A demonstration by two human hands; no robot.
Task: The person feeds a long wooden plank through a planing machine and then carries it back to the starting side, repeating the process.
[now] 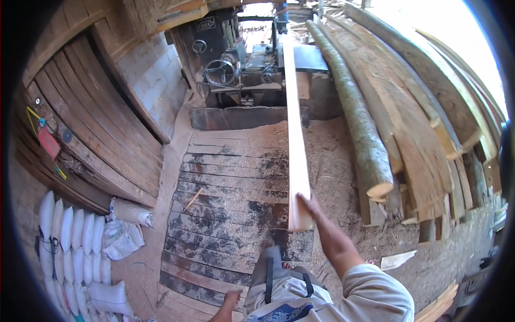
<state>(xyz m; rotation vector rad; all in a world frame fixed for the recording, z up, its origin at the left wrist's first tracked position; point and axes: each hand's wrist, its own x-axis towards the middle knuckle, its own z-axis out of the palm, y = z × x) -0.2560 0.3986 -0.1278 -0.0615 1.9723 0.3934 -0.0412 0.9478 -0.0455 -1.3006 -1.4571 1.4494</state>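
My right hand grips the near end of a long pale sawn plank. The plank stretches away from me to the dark metal sawing machine at the top, its far end lying on the machine's table. My left hand hangs low by my hip at the bottom edge, fingers loosely curled, holding nothing. I stand on a floor of dark worn boards covered in sawdust.
Stacked logs and rough slabs lie along the right. Leaning curved boards line the left wall. White filled sacks pile at the lower left. Another person's legs show beyond the machine.
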